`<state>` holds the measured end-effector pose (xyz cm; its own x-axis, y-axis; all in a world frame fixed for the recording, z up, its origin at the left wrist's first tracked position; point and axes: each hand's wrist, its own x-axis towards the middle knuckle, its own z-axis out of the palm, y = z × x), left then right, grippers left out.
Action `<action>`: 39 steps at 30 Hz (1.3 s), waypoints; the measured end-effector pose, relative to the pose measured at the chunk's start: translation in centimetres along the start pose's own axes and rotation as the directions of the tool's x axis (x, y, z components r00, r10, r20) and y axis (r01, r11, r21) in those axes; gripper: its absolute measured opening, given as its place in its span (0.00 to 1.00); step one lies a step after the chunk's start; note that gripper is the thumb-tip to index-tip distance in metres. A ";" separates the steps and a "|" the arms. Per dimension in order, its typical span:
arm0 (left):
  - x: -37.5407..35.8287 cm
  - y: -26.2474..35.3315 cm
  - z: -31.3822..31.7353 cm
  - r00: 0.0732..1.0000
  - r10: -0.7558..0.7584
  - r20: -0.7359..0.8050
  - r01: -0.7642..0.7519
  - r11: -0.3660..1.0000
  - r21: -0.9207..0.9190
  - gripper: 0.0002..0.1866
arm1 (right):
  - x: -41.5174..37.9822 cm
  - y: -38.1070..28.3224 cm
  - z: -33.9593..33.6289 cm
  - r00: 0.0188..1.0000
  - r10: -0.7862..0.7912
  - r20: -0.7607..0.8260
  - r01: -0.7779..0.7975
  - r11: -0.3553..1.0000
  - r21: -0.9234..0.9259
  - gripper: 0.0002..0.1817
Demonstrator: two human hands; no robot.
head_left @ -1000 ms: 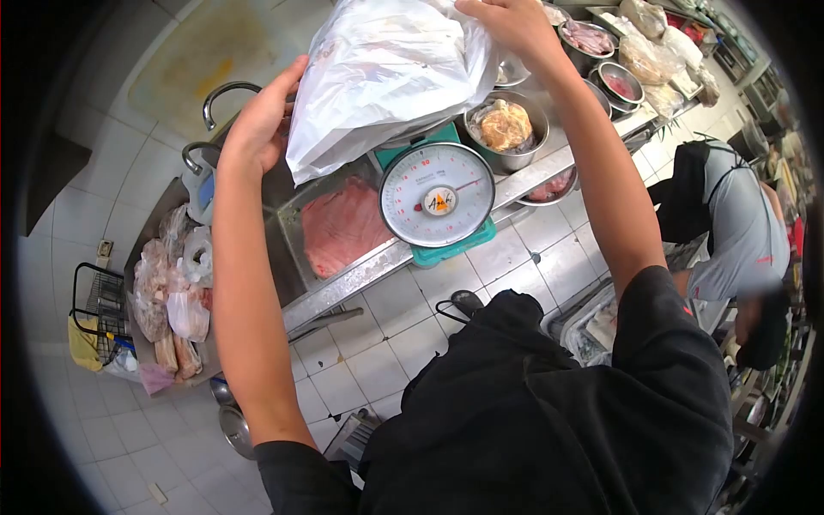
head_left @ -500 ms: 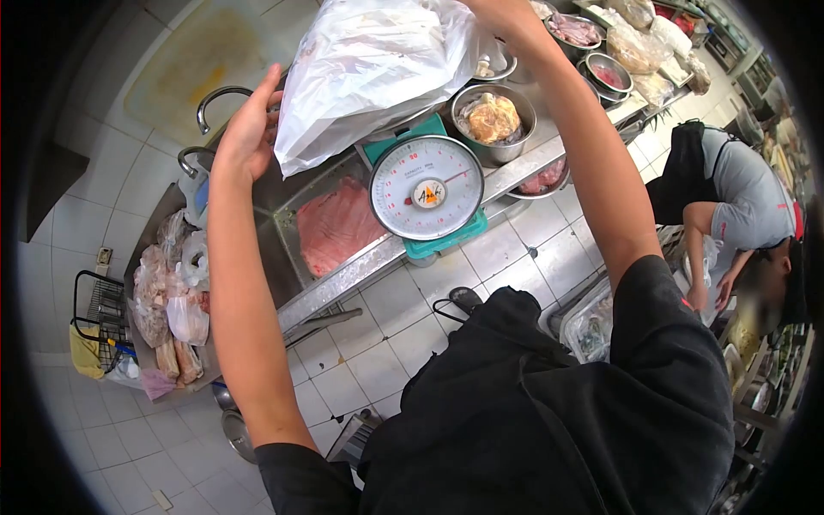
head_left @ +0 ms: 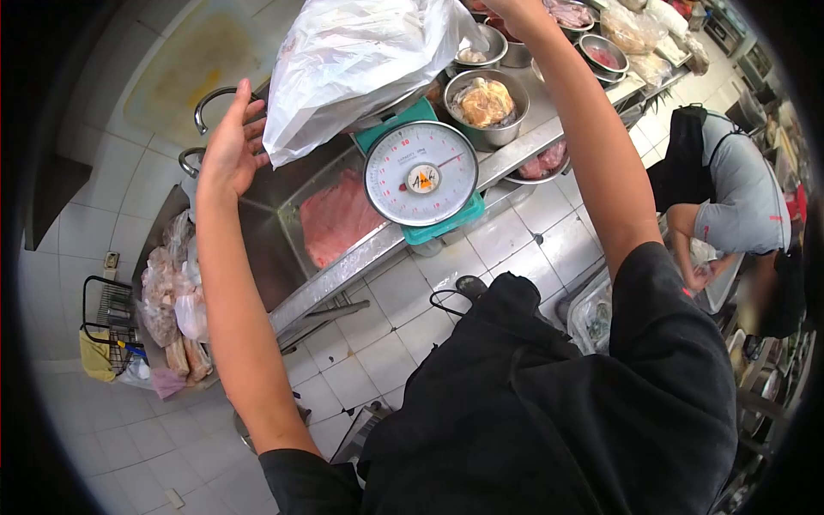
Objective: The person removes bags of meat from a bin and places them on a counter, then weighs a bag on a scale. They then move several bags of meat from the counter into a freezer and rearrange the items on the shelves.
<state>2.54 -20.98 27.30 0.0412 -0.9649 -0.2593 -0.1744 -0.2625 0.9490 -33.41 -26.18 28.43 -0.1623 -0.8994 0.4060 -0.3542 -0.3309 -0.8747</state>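
A large white plastic bag [head_left: 352,69] rests on top of the green dial scale [head_left: 421,172], whose face points toward me. My left hand [head_left: 233,146] is beside the bag's left side, fingers apart, holding nothing. At the top edge, my right hand [head_left: 513,7] is mostly cut off near the bowls, its fingers out of sight. Below the bag, a slab of pink meat [head_left: 336,219] lies in the metal sink [head_left: 262,253]. Just right of the scale stands a metal bowl [head_left: 487,107] with a yellowish bagged item in it.
Bagged meat [head_left: 167,287] fills the left end of the sink unit. More metal bowls [head_left: 603,56] stand at the upper right. A co-worker [head_left: 738,172] bends over at the right. Two curved taps [head_left: 202,112] rise behind the sink. A clear-lidded container [head_left: 590,318] is on the floor side.
My left hand has moved slightly left and down, with its fingers spread. My right hand has shifted right, away from the bag. The co-worker's arms have moved.
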 end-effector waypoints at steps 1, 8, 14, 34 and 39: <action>-0.5 0.1 0.2 1.000 0.002 -0.008 -0.002 1.000 0.010 0.54 | -0.3 0.2 -0.3 1.000 -0.017 -0.002 0.017 1.000 0.026 0.21; -3.3 0.0 1.0 0.992 0.009 -0.124 0.001 0.997 0.077 0.50 | -2.4 2.1 -2.9 0.998 0.051 -0.031 -0.044 0.982 0.184 0.23; -4.3 -0.3 1.8 0.995 0.012 -0.099 -0.006 0.998 0.058 0.51 | -6.3 0.9 -6.5 0.984 0.167 -0.054 -0.165 0.985 0.050 0.27; -6.3 -1.4 2.3 0.927 -0.018 -0.374 0.012 1.000 -0.017 0.50 | 1.3 6.9 -8.4 0.970 0.173 0.171 -0.211 0.947 0.241 0.14; -7.5 -1.6 2.9 0.897 -0.029 -0.441 0.022 1.000 -0.021 0.50 | 3.5 8.3 -7.6 0.941 0.177 0.288 -0.265 0.916 0.301 0.09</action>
<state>-0.33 -13.30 27.26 0.4756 -0.8608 -0.1813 -0.1527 -0.2838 0.9467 -43.89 -29.91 24.55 0.0494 -0.9873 0.1508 -0.0042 -0.1512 -0.9885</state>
